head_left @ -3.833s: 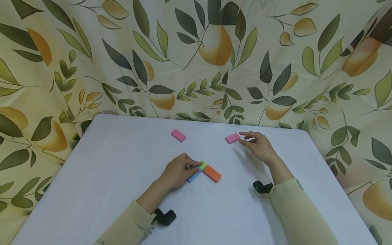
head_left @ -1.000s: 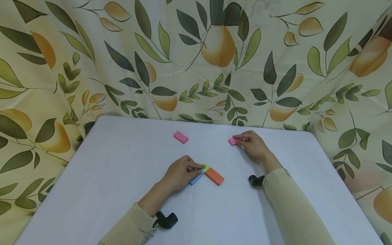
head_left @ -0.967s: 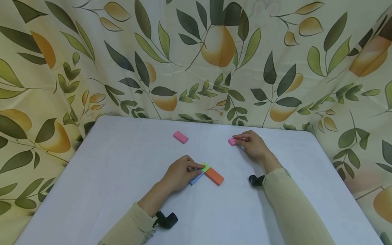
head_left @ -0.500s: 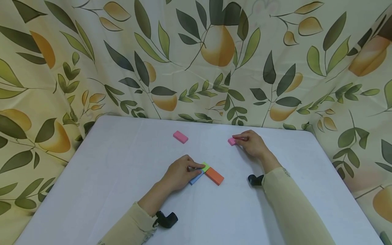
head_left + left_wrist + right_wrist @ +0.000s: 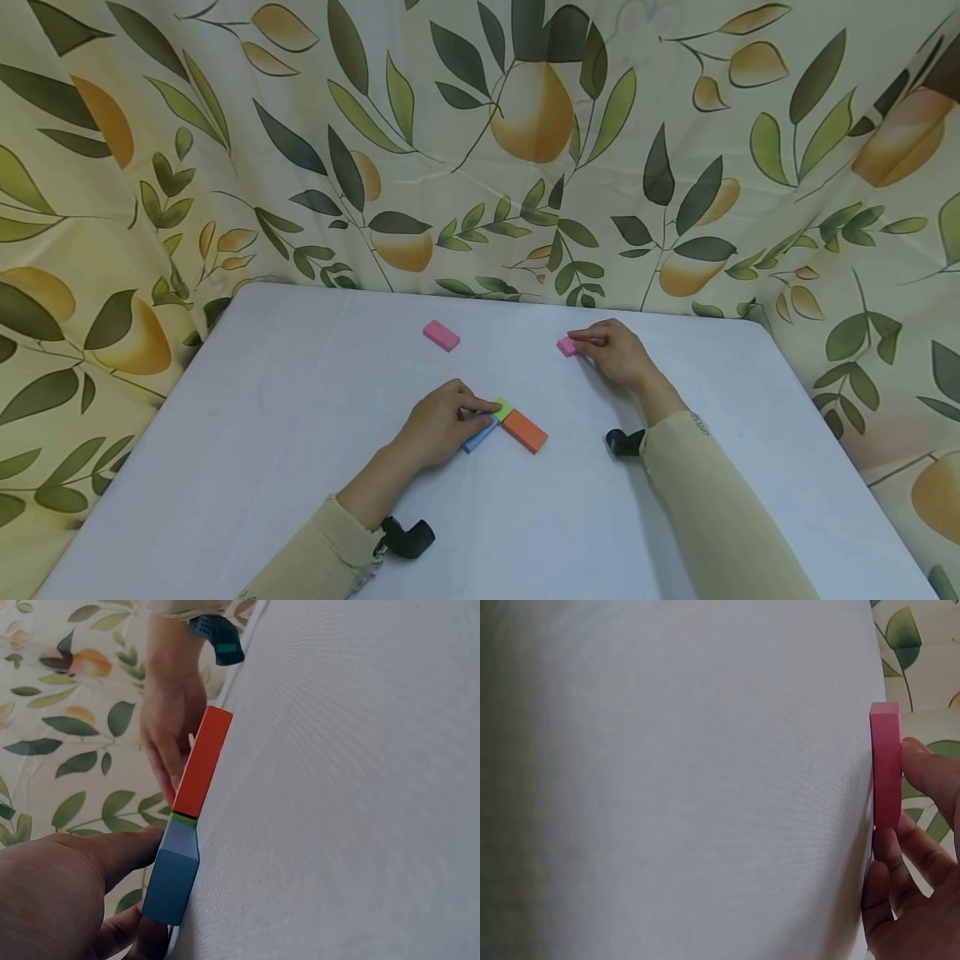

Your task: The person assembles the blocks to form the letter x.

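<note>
My left hand [image 5: 438,425] holds the blue block [image 5: 480,437], its index finger reaching onto a small green block [image 5: 502,408]. An orange block [image 5: 525,431] lies end to end with the green one, slanting toward me. In the left wrist view the blue block [image 5: 171,885] sits between the fingers, with the orange block [image 5: 204,761] beyond it. At the back right my right hand [image 5: 618,354] pinches a pink block [image 5: 567,346], partly hidden by the fingers. The right wrist view shows that pink block [image 5: 886,765] with a fingertip on its top face and other fingers at its near end.
Another pink block [image 5: 442,335] lies alone near the back of the white-covered table [image 5: 262,433]. A patterned curtain [image 5: 480,150] hangs behind the table's far edge. Black wrist cameras [image 5: 408,538] stick out from both sleeves.
Compared with 3.8 seconds ago, my right hand has moved left onto the pink block and pinches it. During the last second both hands have stayed nearly still; the view shifted slightly.
</note>
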`<state>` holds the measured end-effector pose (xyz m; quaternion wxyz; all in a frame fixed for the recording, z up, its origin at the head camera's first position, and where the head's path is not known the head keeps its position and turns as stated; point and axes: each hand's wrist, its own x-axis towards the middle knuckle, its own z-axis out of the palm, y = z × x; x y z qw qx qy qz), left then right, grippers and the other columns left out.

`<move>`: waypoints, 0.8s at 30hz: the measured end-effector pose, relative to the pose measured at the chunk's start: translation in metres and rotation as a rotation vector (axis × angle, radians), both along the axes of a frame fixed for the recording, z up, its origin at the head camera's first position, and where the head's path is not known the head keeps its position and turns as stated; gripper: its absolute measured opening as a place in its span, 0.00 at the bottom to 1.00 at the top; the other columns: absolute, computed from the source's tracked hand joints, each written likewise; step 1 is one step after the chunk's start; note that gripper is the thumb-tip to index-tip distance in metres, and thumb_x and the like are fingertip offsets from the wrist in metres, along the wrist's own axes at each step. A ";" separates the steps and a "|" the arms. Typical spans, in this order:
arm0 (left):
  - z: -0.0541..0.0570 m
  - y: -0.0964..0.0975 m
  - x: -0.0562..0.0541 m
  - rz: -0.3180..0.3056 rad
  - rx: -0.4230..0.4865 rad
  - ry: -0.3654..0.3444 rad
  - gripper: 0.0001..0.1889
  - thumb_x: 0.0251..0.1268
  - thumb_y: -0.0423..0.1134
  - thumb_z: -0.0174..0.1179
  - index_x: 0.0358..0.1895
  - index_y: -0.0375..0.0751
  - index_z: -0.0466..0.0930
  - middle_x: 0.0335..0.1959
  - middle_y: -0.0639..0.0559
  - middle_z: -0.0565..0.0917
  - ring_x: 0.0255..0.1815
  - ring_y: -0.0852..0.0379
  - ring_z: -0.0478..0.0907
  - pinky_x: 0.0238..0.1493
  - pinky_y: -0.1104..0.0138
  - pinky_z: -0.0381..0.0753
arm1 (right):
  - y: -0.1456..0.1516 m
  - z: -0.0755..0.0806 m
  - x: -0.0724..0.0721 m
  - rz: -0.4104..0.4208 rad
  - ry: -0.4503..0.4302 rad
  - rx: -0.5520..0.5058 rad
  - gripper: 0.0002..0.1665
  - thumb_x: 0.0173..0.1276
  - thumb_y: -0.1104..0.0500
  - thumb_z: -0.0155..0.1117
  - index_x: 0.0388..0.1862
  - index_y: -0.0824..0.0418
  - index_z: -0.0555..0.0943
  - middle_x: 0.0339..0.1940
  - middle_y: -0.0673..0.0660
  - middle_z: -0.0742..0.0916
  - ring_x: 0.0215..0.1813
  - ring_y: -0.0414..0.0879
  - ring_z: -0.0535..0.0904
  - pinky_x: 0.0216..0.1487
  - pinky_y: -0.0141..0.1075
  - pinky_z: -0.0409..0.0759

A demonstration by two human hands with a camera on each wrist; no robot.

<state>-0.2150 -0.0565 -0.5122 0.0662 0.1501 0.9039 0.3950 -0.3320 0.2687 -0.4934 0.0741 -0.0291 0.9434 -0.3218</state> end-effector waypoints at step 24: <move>-0.003 0.001 -0.001 0.014 -0.008 -0.020 0.11 0.71 0.49 0.67 0.53 0.69 0.89 0.41 0.63 0.78 0.36 0.62 0.73 0.34 0.70 0.73 | -0.005 0.002 0.004 0.015 0.008 0.014 0.18 0.78 0.56 0.62 0.64 0.55 0.85 0.62 0.64 0.77 0.69 0.62 0.70 0.72 0.59 0.67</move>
